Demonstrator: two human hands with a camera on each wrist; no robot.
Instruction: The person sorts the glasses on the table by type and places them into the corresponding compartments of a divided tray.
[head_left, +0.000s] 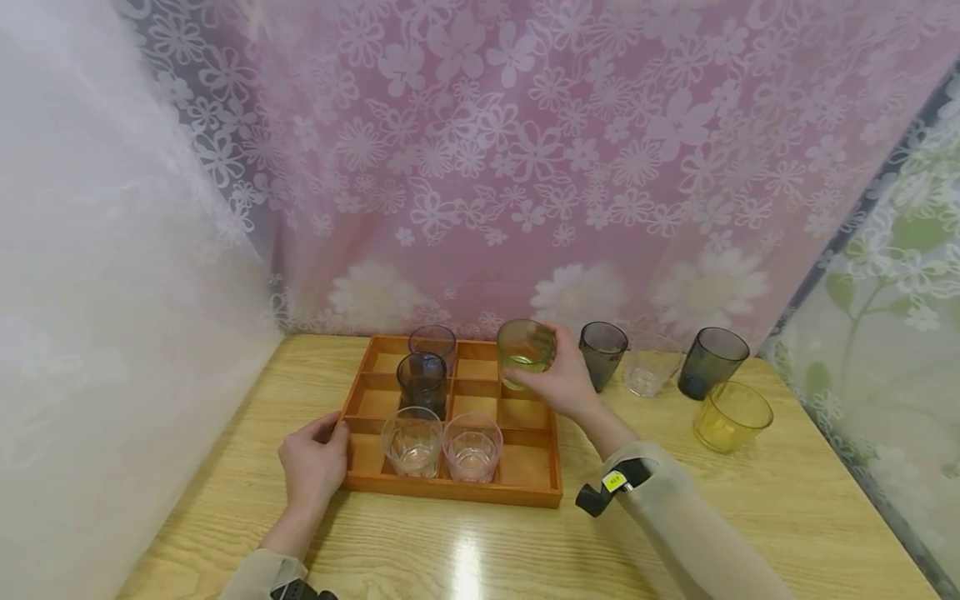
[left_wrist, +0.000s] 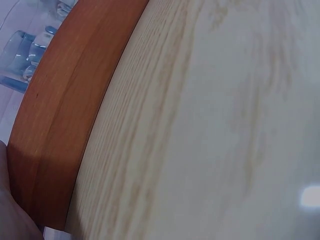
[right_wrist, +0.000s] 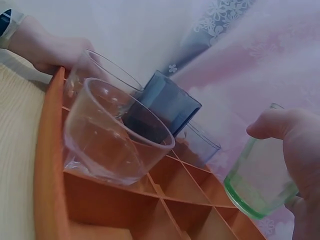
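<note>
An orange wooden tray point(head_left: 540, 497) divided into compartments sits on the table. My right hand point(head_left: 558, 379) grips a green glass point(head_left: 523, 352) and holds it tilted just above the tray's far right compartment; the green glass point(right_wrist: 260, 180) also shows in the right wrist view with my thumb point(right_wrist: 280, 127) on it. My left hand point(head_left: 315, 462) holds the tray's near left corner, thumb on its rim. In the tray stand a clear glass point(head_left: 412, 441), a pink glass point(head_left: 472, 447), a dark glass point(head_left: 422, 380) and a purplish glass point(head_left: 432, 342).
To the right of the tray on the wooden table point(head_left: 787, 500) stand a grey glass point(head_left: 602, 352), a clear glass point(head_left: 651, 371), a dark glass point(head_left: 712, 362) and a yellow glass point(head_left: 732, 416). Floral curtains close off the back and both sides.
</note>
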